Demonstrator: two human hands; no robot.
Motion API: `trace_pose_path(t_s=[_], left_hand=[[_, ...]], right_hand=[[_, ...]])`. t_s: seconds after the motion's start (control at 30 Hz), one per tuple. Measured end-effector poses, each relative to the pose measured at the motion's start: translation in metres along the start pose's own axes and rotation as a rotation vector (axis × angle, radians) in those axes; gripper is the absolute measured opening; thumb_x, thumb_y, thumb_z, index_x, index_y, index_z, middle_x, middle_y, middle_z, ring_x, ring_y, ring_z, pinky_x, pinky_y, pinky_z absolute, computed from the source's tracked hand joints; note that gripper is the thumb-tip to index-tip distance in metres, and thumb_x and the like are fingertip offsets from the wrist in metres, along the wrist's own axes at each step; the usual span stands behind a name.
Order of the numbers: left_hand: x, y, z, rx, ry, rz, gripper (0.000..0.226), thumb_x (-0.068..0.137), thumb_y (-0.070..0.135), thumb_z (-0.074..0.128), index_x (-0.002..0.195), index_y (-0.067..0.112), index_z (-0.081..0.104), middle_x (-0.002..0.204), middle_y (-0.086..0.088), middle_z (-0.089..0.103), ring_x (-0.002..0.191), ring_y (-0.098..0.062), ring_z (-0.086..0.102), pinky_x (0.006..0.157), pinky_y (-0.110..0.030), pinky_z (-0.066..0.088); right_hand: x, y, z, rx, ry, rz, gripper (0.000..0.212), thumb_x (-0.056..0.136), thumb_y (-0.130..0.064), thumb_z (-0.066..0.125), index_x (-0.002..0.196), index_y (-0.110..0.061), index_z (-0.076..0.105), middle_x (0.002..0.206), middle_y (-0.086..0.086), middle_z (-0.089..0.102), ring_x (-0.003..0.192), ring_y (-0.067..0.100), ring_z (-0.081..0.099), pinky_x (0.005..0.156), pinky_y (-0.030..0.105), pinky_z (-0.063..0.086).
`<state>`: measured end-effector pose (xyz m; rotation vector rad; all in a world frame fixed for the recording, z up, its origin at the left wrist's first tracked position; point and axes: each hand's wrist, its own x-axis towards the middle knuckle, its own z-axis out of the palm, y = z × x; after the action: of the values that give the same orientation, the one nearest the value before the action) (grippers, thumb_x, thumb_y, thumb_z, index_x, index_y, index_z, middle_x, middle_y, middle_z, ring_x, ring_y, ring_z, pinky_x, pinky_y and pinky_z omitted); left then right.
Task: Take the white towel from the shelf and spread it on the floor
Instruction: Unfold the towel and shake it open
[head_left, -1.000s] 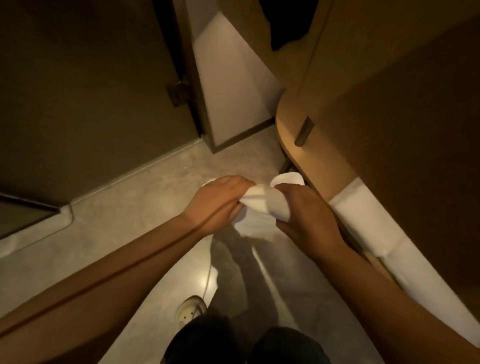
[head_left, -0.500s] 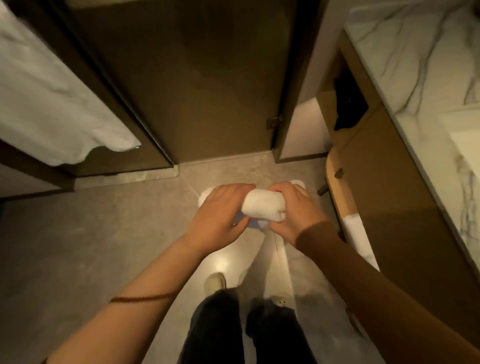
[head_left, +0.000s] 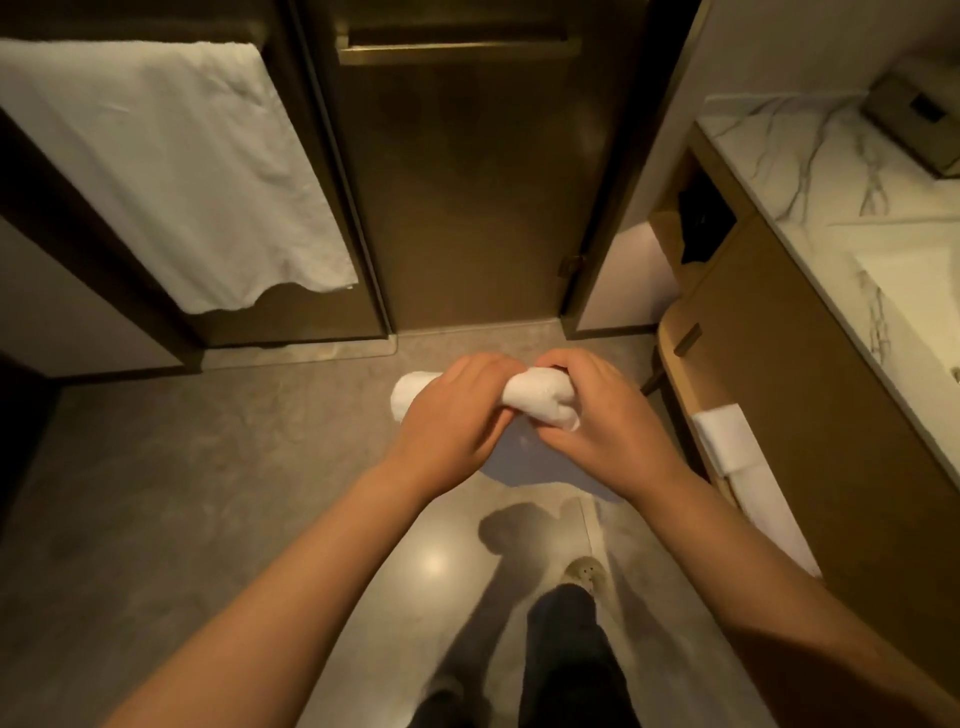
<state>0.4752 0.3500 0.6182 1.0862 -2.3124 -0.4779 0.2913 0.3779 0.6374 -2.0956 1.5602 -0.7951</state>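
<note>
A rolled white towel (head_left: 537, 395) is held in the air above the grey floor (head_left: 208, 493), in front of me. My left hand (head_left: 457, 415) grips its left part and my right hand (head_left: 608, 421) grips its right end. One end of the roll sticks out left of my left hand. A loose part of the towel hangs in shadow below my hands. The low shelf (head_left: 675, 364) of the wooden vanity is at the right, close to my right hand.
More folded white towels (head_left: 727, 441) lie on the vanity's low shelf. A large white towel (head_left: 182, 171) hangs at the upper left. A dark door (head_left: 457, 197) stands ahead. A marble counter (head_left: 831, 171) runs along the right. My legs and shoes (head_left: 584, 571) are below.
My view has risen and turned away from the shelf towards the door. Both hands stay closed on the rolled towel, which is now farther from the vanity, over the floor.
</note>
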Motion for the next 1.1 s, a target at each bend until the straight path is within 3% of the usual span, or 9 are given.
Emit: trace_pose_path(t_s=[0.17, 0.33, 0.47, 0.57, 0.67, 0.83, 0.97, 1.03, 1.1], left_hand=[[-0.070, 0.025, -0.045, 0.049, -0.033, 0.027, 0.024, 0.093, 0.019, 0.057, 0.115, 0.011, 0.059, 0.111, -0.008, 0.061, 0.101, -0.024, 0.055, 0.081, -0.033, 0.044], [-0.122, 0.062, -0.079, 0.075, 0.006, 0.040, 0.026, 0.089, 0.015, 0.060, 0.115, 0.010, 0.060, 0.112, -0.008, 0.062, 0.102, -0.025, 0.055, 0.081, -0.031, 0.042], [-0.164, 0.100, -0.095, 0.099, 0.078, 0.031, 0.027, 0.088, 0.014, 0.062, 0.115, 0.011, 0.059, 0.112, -0.008, 0.062, 0.102, -0.024, 0.056, 0.081, -0.030, 0.043], [-0.196, 0.131, -0.096, 0.098, 0.134, 0.023, 0.026, 0.089, 0.014, 0.061, 0.114, 0.010, 0.060, 0.111, -0.008, 0.062, 0.101, -0.023, 0.055, 0.083, -0.031, 0.043], [-0.230, 0.159, -0.087, 0.087, 0.117, 0.000, 0.026, 0.089, 0.017, 0.060, 0.115, 0.013, 0.058, 0.111, -0.004, 0.060, 0.100, -0.015, 0.052, 0.083, -0.017, 0.037], [-0.286, 0.202, -0.068, 0.114, 0.071, -0.065, 0.054, 0.084, 0.033, 0.067, 0.132, 0.023, 0.044, 0.124, 0.001, 0.056, 0.107, -0.009, 0.049, 0.085, -0.025, 0.045], [-0.319, 0.242, -0.063, 0.098, 0.055, -0.110, 0.079, 0.077, 0.041, 0.074, 0.143, 0.024, 0.034, 0.133, 0.002, 0.053, 0.114, -0.004, 0.044, 0.086, -0.002, 0.030], [-0.326, 0.256, -0.067, 0.115, 0.069, -0.113, 0.071, 0.078, 0.041, 0.073, 0.139, 0.026, 0.040, 0.130, 0.004, 0.055, 0.111, -0.004, 0.047, 0.087, -0.008, 0.038], [-0.327, 0.268, -0.072, 0.154, 0.064, -0.090, 0.053, 0.081, 0.042, 0.070, 0.128, 0.027, 0.050, 0.122, 0.006, 0.058, 0.104, -0.008, 0.053, 0.083, -0.028, 0.050]], right_hand=[[-0.052, -0.054, 0.024, 0.009, 0.007, 0.008, 0.051, 0.079, -0.032, 0.074, 0.122, -0.024, 0.049, 0.114, -0.009, 0.054, 0.098, 0.003, 0.048, 0.078, 0.007, 0.037], [-0.101, -0.095, 0.022, 0.021, -0.053, 0.058, 0.067, 0.075, -0.034, 0.077, 0.133, -0.027, 0.042, 0.125, -0.011, 0.048, 0.112, 0.007, 0.046, 0.087, 0.012, 0.033], [-0.144, -0.126, 0.005, 0.079, -0.040, 0.020, 0.062, 0.073, -0.030, 0.077, 0.121, -0.042, 0.041, 0.114, -0.016, 0.046, 0.102, 0.001, 0.046, 0.081, 0.009, 0.033], [-0.180, -0.138, -0.003, 0.018, -0.107, 0.001, 0.056, 0.081, -0.025, 0.072, 0.130, -0.025, 0.046, 0.128, -0.002, 0.050, 0.114, 0.008, 0.045, 0.090, 0.013, 0.034], [-0.220, -0.140, -0.007, -0.050, -0.113, -0.029, 0.052, 0.085, -0.026, 0.069, 0.132, -0.017, 0.050, 0.130, 0.003, 0.054, 0.118, 0.016, 0.048, 0.091, 0.020, 0.033], [-0.284, -0.143, -0.008, -0.030, -0.031, -0.142, 0.034, 0.084, -0.019, 0.067, 0.116, -0.013, 0.059, 0.106, 0.003, 0.063, 0.095, 0.021, 0.058, 0.080, 0.036, 0.049], [-0.321, -0.151, -0.007, -0.085, -0.107, -0.081, 0.045, 0.083, -0.040, 0.065, 0.124, -0.026, 0.053, 0.116, -0.007, 0.060, 0.100, 0.009, 0.054, 0.078, 0.020, 0.036], [-0.336, -0.155, -0.011, -0.067, -0.086, -0.081, 0.045, 0.080, -0.043, 0.065, 0.121, -0.029, 0.053, 0.108, -0.013, 0.058, 0.090, 0.003, 0.049, 0.070, 0.013, 0.032], [-0.349, -0.159, -0.014, -0.040, -0.056, -0.076, 0.043, 0.079, -0.045, 0.066, 0.118, -0.031, 0.054, 0.098, -0.019, 0.053, 0.084, -0.001, 0.046, 0.067, 0.008, 0.030]])
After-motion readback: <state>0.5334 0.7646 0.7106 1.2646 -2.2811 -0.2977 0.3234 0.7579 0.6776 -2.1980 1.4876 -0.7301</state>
